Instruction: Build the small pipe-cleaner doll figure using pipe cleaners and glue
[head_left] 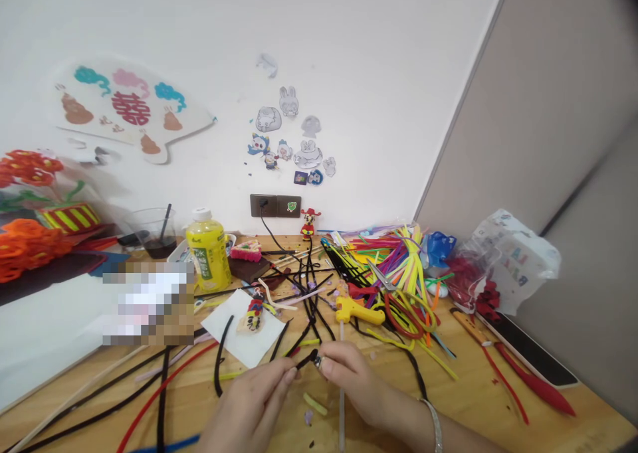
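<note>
Near the front middle of the table, my left hand (256, 393) pinches a short black fuzzy stem (305, 359). The stem's curled dark end meets the fingertips of my right hand (349, 373), which are closed on a small dark piece with a light spot. Just behind, a yellow glue gun (359, 311) lies with a clear glue stick below it. A small red, yellow and black figure (254, 310) rests on a white paper square (242, 347) to the left. A short yellow piece (315, 404) lies beneath my hands.
Black stems (309, 287) cross the table's middle. Colourful stems (399, 254) are piled back right beside scissors (381, 275). A yellow bottle (208, 254) and a cup (159, 237) stand back left. Red-handled pliers (533, 376) and plastic bags (513, 260) lie right.
</note>
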The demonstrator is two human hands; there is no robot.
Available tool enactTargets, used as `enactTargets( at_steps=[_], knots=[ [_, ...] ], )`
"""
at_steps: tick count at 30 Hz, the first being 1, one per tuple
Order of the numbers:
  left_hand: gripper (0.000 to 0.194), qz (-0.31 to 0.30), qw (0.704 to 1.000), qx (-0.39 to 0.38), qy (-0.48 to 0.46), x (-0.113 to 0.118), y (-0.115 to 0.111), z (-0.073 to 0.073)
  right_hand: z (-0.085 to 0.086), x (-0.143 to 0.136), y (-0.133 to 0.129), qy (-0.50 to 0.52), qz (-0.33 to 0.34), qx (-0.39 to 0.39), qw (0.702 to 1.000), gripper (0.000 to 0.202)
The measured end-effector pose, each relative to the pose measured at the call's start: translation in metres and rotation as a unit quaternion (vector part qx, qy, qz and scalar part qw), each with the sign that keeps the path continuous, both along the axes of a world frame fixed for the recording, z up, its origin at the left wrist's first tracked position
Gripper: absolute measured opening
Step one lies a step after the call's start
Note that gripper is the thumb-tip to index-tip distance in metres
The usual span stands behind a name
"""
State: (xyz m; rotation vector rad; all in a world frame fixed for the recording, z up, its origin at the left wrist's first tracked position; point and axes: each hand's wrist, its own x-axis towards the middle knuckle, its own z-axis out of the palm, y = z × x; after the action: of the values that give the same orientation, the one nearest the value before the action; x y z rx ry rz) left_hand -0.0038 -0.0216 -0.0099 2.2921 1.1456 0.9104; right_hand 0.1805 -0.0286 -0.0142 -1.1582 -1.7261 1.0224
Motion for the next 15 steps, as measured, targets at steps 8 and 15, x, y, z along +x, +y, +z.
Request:
enactTargets(
  at_steps=[8, 15],
  knots=[
    [0.026, -0.004, 1.000, -0.015, 0.022, 0.000, 0.000, -0.003, -0.003, 0.002, 0.003, -0.005, -0.009, 0.029, 1.000, 0.034],
    [0.024, 0.016, 1.000, 0.004, 0.006, -0.001, 0.003, -0.003, -0.015, 0.000, 0.011, -0.272, -0.063, 0.126, 0.952, 0.013]
  ],
)
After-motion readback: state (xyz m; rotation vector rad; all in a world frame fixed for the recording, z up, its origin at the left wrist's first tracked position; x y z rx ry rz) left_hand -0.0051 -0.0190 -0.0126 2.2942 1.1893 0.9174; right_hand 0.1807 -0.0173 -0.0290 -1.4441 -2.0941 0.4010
